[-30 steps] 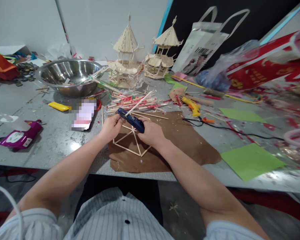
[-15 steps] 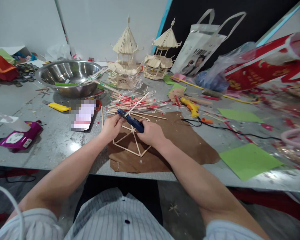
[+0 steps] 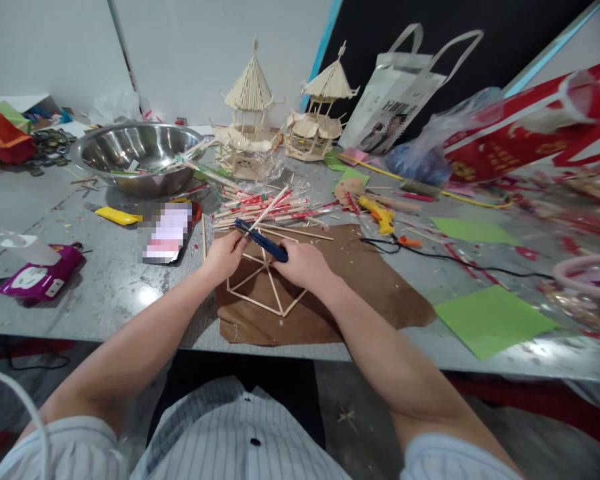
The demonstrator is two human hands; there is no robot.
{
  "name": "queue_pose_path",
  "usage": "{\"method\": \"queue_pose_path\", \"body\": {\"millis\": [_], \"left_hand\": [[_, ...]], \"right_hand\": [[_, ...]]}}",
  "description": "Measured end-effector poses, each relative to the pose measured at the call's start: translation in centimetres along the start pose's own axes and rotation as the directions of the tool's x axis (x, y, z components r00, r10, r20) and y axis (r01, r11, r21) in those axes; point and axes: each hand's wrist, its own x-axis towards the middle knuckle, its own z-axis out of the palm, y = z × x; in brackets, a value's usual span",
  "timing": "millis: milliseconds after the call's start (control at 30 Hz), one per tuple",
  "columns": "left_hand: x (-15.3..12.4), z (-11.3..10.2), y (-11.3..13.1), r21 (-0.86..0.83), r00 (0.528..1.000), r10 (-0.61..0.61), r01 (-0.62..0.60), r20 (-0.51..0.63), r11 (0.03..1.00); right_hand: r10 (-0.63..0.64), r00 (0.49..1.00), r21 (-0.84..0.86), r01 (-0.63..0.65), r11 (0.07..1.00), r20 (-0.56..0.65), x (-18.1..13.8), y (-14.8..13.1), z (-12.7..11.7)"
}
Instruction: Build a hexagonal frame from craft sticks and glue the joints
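My left hand [image 3: 225,257] is closed, pinching the lower end of a thin wooden stick [image 3: 273,205] that slants up to the right. Wrapped round the handles of dark blue cutters [image 3: 267,244] is my right hand [image 3: 305,265]. The cutters' jaws reach left and meet the stick just above my left fingertips. Beneath both hands, a flat wheel-like frame of wooden sticks [image 3: 254,303], with spokes meeting at a hub, lies on a brown sheet [image 3: 375,283]; my hands hide part of its far side.
Wrapped sticks [image 3: 285,212] lie piled behind the sheet. Two stick pagodas [image 3: 250,87] stand farther back. A steel bowl [image 3: 93,157], phone [image 3: 167,230] and yellow utility knife [image 3: 117,215] are on the left. To the right, a yellow glue gun [image 3: 377,213] trails a black cord.
The held stick's upper end has shifted slightly left, and its slant is a little steeper. Both hands stay in nearly the same place on stick and cutters.
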Motion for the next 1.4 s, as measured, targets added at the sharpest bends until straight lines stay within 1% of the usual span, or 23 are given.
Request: {"method": "queue_pose_path", "body": {"millis": [100,200,367,433,467,533,633,733,833,933,1100,1267,1400], "left_hand": [[0.1,0.2,-0.2,0.069,0.999,-0.027,0.025,0.033,0.997],[0.1,0.3,-0.2,0.121,0.998,-0.053,0.048,0.035,0.991],[0.0,0.4,-0.2,0.17,0.995,-0.097,0.095,-0.001,0.981],[-0.2,0.5,-0.2,0.164,0.996,-0.089,0.089,-0.011,0.982],[-0.2,0.6,-0.2,0.158,0.997,-0.079,0.079,-0.008,0.984],[-0.4,0.7,-0.1,0.144,0.998,-0.048,0.043,0.033,0.989],[-0.7,1.0,0.3,0.192,0.994,-0.028,0.008,0.105,0.981],[-1.1,1.0,1.0,0.317,0.981,-0.076,0.016,0.18,0.948],[-1.4,0.9,1.4,0.442,0.965,-0.151,0.041,0.217,0.896],[-1.6,0.9,1.5,0.501,0.954,-0.188,0.048,0.233,0.864],[-1.6,0.9,1.6,0.531,0.937,-0.232,0.061,0.261,0.845],[-1.6,0.8,1.7,0.513,0.937,-0.217,0.049,0.273,0.857],[-1.5,0.5,1.4,0.503,0.946,-0.182,0.025,0.266,0.864]], "right_hand": [[-0.017,1.0,0.016,0.017,1.0,0.024,-0.1,0.0,-0.2],[-0.039,0.999,0.036,0.038,0.999,0.022,-0.2,-0.1,-0.2],[0.051,0.999,0.03,-0.051,0.998,0.002,-0.3,-0.1,-1.1],[0.08,0.997,0.039,-0.081,0.996,0.016,-0.3,0.2,-1.7],[0.078,0.996,0.049,-0.08,0.996,0.037,-0.2,0.4,-2.0],[0.047,0.995,0.078,-0.054,0.996,0.09,-0.1,0.9,-2.4],[0.013,0.978,0.13,-0.041,0.991,0.209,0.0,1.5,-2.9],[0.028,0.928,0.202,-0.11,0.973,0.371,0.0,1.5,-3.3],[0.053,0.889,0.259,-0.189,0.947,0.454,0.0,1.2,-3.3],[0.058,0.873,0.307,-0.232,0.923,0.484,0.2,1.0,-3.0],[0.05,0.858,0.356,-0.264,0.896,0.511,0.4,1.1,-2.3],[0.099,0.881,0.305,-0.263,0.916,0.463,0.7,1.3,-1.7],[0.079,0.866,0.323,-0.267,0.908,0.493,0.7,1.6,-2.1]]}}
